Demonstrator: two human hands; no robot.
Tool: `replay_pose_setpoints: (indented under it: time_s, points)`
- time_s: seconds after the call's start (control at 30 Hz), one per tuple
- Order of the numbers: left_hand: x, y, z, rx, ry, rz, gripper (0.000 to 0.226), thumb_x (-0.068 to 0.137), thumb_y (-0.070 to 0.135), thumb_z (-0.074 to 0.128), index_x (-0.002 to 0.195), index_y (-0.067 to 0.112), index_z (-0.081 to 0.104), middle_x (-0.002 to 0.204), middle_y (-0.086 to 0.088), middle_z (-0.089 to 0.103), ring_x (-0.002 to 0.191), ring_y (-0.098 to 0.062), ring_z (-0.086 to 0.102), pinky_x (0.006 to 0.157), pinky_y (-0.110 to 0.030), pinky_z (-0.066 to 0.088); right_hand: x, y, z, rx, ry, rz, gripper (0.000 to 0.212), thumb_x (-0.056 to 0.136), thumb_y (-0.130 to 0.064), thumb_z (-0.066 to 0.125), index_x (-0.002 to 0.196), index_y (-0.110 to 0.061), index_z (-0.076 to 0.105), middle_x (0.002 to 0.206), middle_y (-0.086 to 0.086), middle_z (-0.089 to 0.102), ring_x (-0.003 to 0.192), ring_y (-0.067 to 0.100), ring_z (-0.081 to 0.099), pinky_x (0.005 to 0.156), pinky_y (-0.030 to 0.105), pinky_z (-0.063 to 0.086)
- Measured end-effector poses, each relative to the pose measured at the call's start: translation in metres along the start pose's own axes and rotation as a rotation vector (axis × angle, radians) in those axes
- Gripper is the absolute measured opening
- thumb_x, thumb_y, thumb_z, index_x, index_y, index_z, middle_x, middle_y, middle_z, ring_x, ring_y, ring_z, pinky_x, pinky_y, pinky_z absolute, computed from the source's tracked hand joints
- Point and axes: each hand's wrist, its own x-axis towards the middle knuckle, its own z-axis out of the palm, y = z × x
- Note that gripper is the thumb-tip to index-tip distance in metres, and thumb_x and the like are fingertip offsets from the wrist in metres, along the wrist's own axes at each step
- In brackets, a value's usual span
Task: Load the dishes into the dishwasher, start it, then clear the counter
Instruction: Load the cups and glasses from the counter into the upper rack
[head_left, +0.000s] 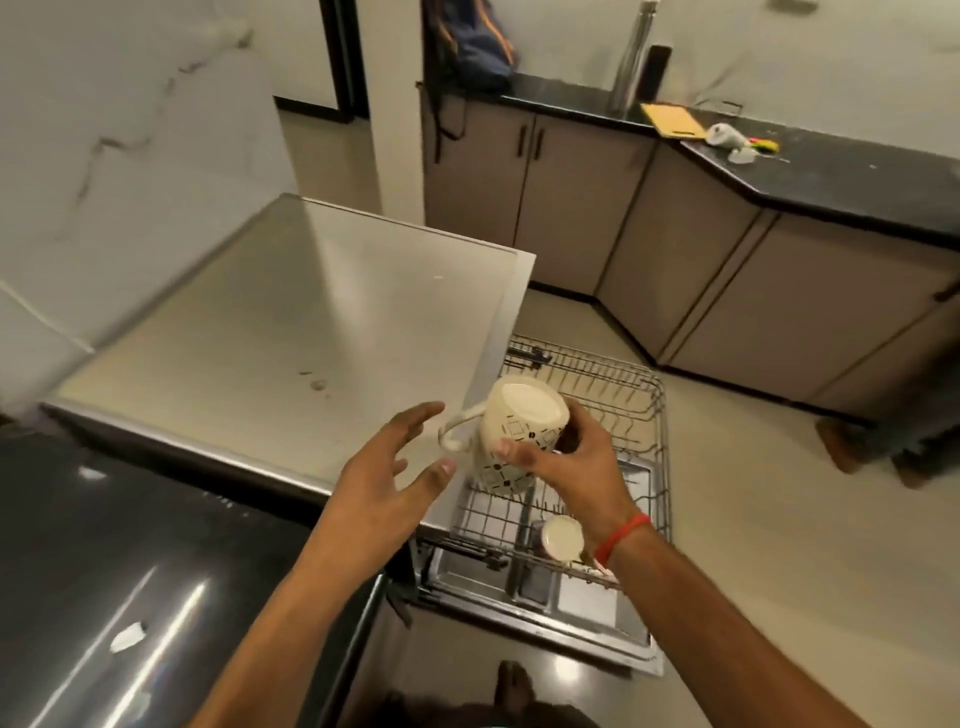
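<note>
Right hand (574, 457) grips upturned cream patterned ceramic mug (511, 436) above pulled-out wire dishwasher rack (644, 410); left hand (384, 467) beside mug, fingers spread, holding nothing.

Walls (130, 130): white, marble-veined.
Floor (727, 493): pale beige tile.
Cabinets (701, 249): taupe doors, dark handles, an L-shaped run.
Bench (857, 171): glossy black stone, lit from above.

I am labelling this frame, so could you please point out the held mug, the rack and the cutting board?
mug (519, 441): head view, on its patterned side wall.
rack (613, 387): head view, on the bare wire tines at its far end.
cutting board (670, 120): head view, on the middle of its yellow face.
</note>
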Motion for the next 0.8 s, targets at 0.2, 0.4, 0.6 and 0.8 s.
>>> replay_pose_setpoints:
  time_s: [0.2,0.4,0.6,0.8]
  points:
    - [0.013,0.003,0.044,-0.059,-0.203,-0.065,0.043,0.094,0.039,0.066,0.132,0.055,0.053,0.134,0.02,0.061,0.123,0.0,0.059,0.105,-0.037,0.052,0.004,0.024,-0.047,-0.012,0.201,0.017,0.067,0.065,-0.01,0.09,0.122,-0.025,0.058,0.117,-0.005,0.067,0.11,0.011,0.063,0.086,0.028,0.058]
    - [0.039,-0.015,0.111,-0.197,-0.377,-0.306,0.064,0.087,0.057,0.063,0.146,0.052,0.039,0.135,0.012,0.061,0.123,-0.009,0.061,0.104,-0.041,0.053,0.029,0.074,-0.081,-0.122,0.248,0.076,0.077,0.062,-0.012,0.093,0.125,-0.025,0.052,0.115,-0.009,0.063,0.11,0.011,0.06,0.09,0.032,0.057]
    - [0.061,-0.027,0.168,-0.349,-0.268,-0.655,0.052,0.094,0.047,0.059,0.141,0.052,0.038,0.124,0.005,0.065,0.103,-0.016,0.072,0.083,-0.03,0.06,0.048,0.121,-0.077,-0.271,0.218,0.092,0.079,0.052,-0.051,0.086,0.117,-0.035,0.044,0.113,-0.016,0.057,0.101,0.0,0.056,0.082,0.022,0.05]
    - [0.076,-0.035,0.193,-0.364,-0.186,-0.83,0.053,0.096,0.051,0.055,0.147,0.047,0.04,0.133,0.004,0.064,0.113,-0.022,0.069,0.07,-0.031,0.061,0.053,0.162,-0.063,-0.323,0.063,0.114,0.071,0.06,-0.045,0.076,0.12,-0.038,0.039,0.112,-0.019,0.048,0.096,-0.002,0.051,0.08,0.017,0.045]
